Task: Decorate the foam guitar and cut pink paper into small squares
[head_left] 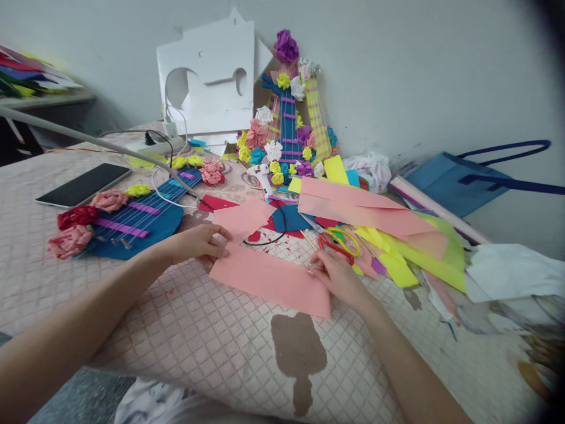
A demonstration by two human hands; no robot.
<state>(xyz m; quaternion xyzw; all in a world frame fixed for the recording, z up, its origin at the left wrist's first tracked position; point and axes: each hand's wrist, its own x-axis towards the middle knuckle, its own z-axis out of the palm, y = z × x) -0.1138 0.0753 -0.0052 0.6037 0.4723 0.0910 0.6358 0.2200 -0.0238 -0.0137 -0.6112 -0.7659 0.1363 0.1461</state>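
A strip of pink paper [271, 278] lies flat before me on the table. My left hand [207, 242] pinches its upper left corner, fingers curled over the edge. At the strip's right end my right hand [331, 272] is closed on the upper edge, thumb and fingertips pressed together. Just beyond the left hand lies another pink paper piece [245, 219]. Scissors [339, 242] with red and yellow handles rest beyond the right hand. A white glue gun [262, 178] stands farther back, its black cord [282, 232] curling toward the strip.
A blue paper guitar [150, 221] with paper flowers and a phone [83, 184] lie left. More decorated guitars [289, 129] and white foam boards [207, 76] lean on the wall. Pink sheets [353, 203], yellow scraps [392, 259] and a blue bag [459, 179] are right.
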